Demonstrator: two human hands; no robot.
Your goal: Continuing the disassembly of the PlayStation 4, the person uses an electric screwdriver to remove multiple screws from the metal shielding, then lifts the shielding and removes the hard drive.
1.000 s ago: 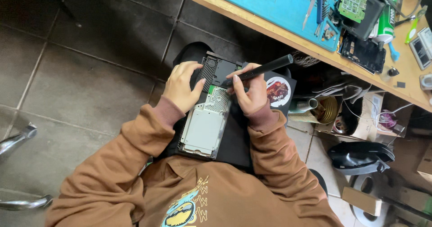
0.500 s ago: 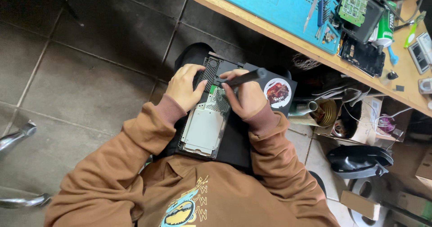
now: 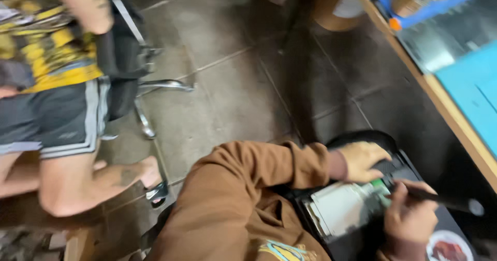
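An opened electronic device point(image 3: 348, 207) with a silver metal cover and a black frame lies on my lap. My left hand point(image 3: 361, 160) rests on its far black edge and holds it steady. My right hand point(image 3: 410, 219) grips a black screwdriver point(image 3: 441, 200), whose tip meets the device near a green part at the cover's end. Brown sleeves cover both of my arms. The picture is blurred by motion.
Another person in a yellow patterned shirt and grey shorts sits on a black office chair point(image 3: 129, 59) at the left, bare foot on the tiled floor point(image 3: 228, 100). A wooden workbench with a blue mat point(image 3: 468, 100) runs along the right. A round sticker point(image 3: 449, 248) lies at my right knee.
The view has swung left and closer, bringing the seated person and chair into sight. My hands stay on the device, with the screwdriver still held against it.
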